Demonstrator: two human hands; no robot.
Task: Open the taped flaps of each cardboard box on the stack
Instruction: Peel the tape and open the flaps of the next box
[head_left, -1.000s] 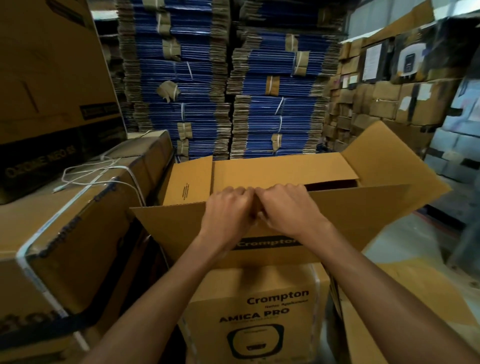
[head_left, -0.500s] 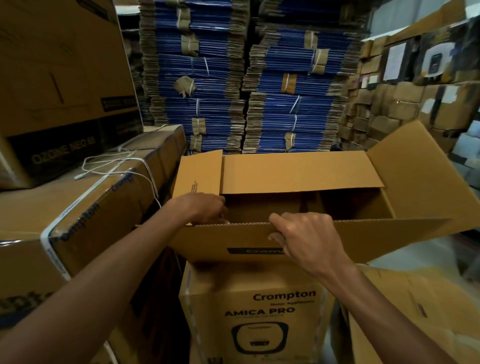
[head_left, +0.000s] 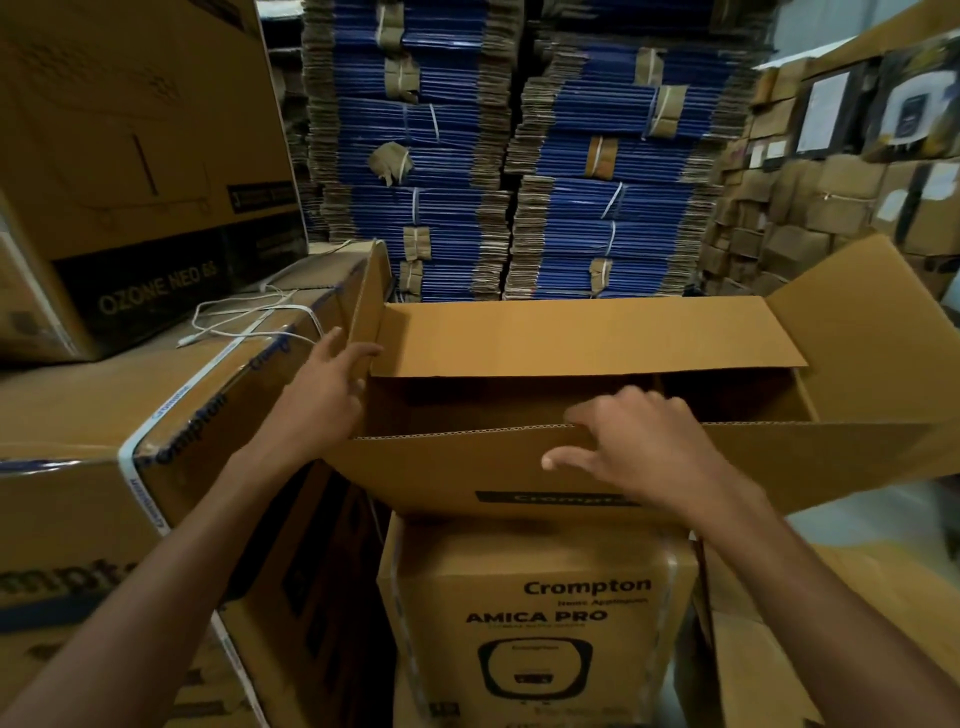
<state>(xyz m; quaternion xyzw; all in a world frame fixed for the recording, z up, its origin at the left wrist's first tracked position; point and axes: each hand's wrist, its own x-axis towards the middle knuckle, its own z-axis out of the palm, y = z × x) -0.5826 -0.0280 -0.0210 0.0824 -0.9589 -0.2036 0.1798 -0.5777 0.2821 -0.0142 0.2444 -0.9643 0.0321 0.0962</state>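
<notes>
The open cardboard box (head_left: 493, 400) sits atop the Crompton Amica Pro box (head_left: 535, 597), flaps folded out. The left hand (head_left: 317, 389) touches the left flap (head_left: 366, 306) with spread fingers. The right hand (head_left: 654, 452) hooks curled fingers over the near flap (head_left: 441, 467), thumb outside. Bundled blue flattened cartons (head_left: 597, 156) stand behind.

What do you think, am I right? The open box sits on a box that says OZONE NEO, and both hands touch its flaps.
No. In the head view the open box sits on the AMICA PRO box; the OZONE NEO box stands to the left. The left hand and right hand do touch its flaps.
</notes>
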